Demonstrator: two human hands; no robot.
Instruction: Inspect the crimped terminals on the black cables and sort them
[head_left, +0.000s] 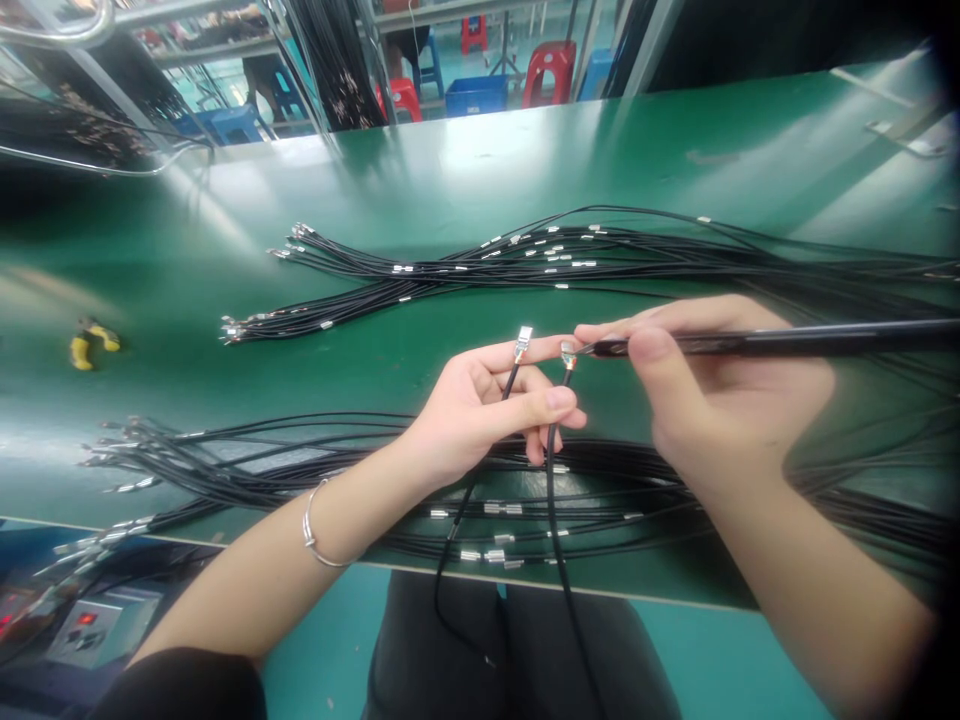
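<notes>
My left hand (499, 405) is closed on two black cables (551, 480), pinched between thumb and fingers over the table. Both cables point their ends upward, each with a small silvery connector; one connector (523, 340) stands at the left, the other connector (568, 355) at the right. Below the hand the cables hang past the table's edge. In my right hand (720, 390) is a long, slim black tool (810, 340), gripped between thumb and fingers and pointing left. Its thin tip is at or very near the right connector; contact cannot be made out. The tool's exact kind is unclear.
Bundles of black cables (360, 265) lie across the green table (525, 170), with another bundle (262, 470) under my forearms. Yellow-handled pliers (94, 340) lie at the left. A grey box (105, 625) sits below the table edge. Stools (549, 72) stand beyond.
</notes>
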